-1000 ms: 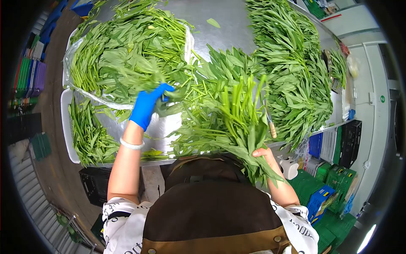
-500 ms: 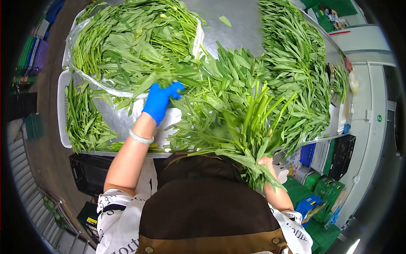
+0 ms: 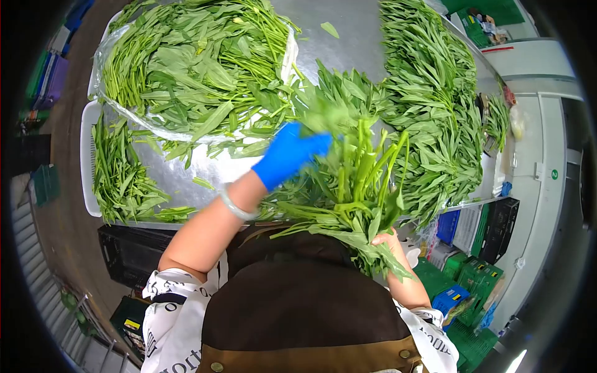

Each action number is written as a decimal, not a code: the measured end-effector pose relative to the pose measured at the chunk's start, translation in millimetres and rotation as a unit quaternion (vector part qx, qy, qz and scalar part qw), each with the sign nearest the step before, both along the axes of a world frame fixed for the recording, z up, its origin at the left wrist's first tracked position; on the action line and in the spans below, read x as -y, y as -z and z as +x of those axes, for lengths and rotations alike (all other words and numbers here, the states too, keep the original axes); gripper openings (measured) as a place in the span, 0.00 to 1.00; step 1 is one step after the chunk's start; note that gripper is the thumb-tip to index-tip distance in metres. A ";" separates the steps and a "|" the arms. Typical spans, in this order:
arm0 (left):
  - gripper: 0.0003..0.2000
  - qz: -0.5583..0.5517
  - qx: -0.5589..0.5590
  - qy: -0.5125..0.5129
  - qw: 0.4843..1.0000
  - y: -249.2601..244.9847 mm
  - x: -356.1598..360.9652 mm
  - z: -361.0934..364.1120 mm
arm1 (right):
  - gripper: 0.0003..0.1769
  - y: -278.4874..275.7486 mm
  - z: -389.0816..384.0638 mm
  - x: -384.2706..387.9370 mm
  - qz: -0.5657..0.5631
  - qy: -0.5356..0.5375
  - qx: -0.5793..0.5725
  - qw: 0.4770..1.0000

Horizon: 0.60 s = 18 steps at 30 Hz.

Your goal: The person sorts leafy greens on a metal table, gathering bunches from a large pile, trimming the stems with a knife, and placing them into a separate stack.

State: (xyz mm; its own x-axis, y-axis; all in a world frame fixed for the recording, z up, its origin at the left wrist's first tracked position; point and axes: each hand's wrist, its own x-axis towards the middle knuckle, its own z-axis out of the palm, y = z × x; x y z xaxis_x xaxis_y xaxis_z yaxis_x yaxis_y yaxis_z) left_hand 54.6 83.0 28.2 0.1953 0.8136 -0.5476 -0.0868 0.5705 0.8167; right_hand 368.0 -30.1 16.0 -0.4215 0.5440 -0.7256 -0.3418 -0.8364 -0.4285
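Fingers of our right hand (image 3: 387,239) are clamped around the leafy lower end of the bunch (image 3: 362,186), at one o'clock from our apron (image 3: 305,298). Its thick, pale green stems stand up in a loose fan, while long, narrow leaves droop over our grip. Our gloved left hand (image 3: 289,156) sits at ten o'clock from the bunch, its fingers beside blurred greens (image 3: 329,117); we cannot tell whether they are closed on them. Our left forearm (image 3: 208,233) slants toward one o'clock, bracelet (image 3: 237,205) at the wrist; our right forearm (image 3: 407,287) angles toward eleven. A big heap (image 3: 193,68) lies at eleven o'clock from us.
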 end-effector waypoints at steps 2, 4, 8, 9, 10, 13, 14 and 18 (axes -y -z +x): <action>0.18 0.062 0.206 -0.133 0.968 7.3 -7.9 -30.6 | 0.38 1.1 1.9 1.0 -0.001 0.007 -0.005 1.000; 0.17 0.039 0.233 -0.227 0.945 33.3 -12.3 -56.5 | 0.38 4.7 0.8 -0.3 -0.002 0.013 -0.010 1.000; 0.17 0.145 -0.063 -0.051 0.986 67.9 13.0 -92.5 | 0.38 10.4 -1.6 -4.9 -0.004 0.022 -0.024 0.999; 0.17 0.263 -0.206 0.077 0.939 81.0 25.0 -98.0 | 0.38 11.1 -0.9 -6.3 -0.003 0.027 -0.028 0.999; 0.17 0.369 -0.336 0.201 0.843 82.5 34.0 -99.5 | 0.38 12.2 -1.1 -8.5 -0.004 0.029 -0.034 0.999; 0.17 0.241 -0.569 0.261 0.741 67.6 53.2 -104.0 | 0.38 15.8 2.2 -14.3 -0.004 0.041 -0.049 0.998; 0.17 0.183 -0.574 0.271 0.751 61.1 52.3 -104.6 | 0.38 16.8 3.2 -15.2 -0.005 0.046 -0.055 0.997; 0.20 0.110 -0.532 0.260 0.798 23.9 51.2 -93.3 | 0.38 22.5 8.2 -15.0 -0.008 0.066 -0.077 0.995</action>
State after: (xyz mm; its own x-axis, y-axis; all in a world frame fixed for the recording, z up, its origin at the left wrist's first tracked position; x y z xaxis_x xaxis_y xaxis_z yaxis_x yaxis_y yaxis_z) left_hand -38.7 31.8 4.3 0.0581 0.8735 -0.4834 0.9248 0.1354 0.3557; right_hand 376.2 -15.1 -6.5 -0.4548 0.5901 -0.6670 -0.5098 -0.7866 -0.3484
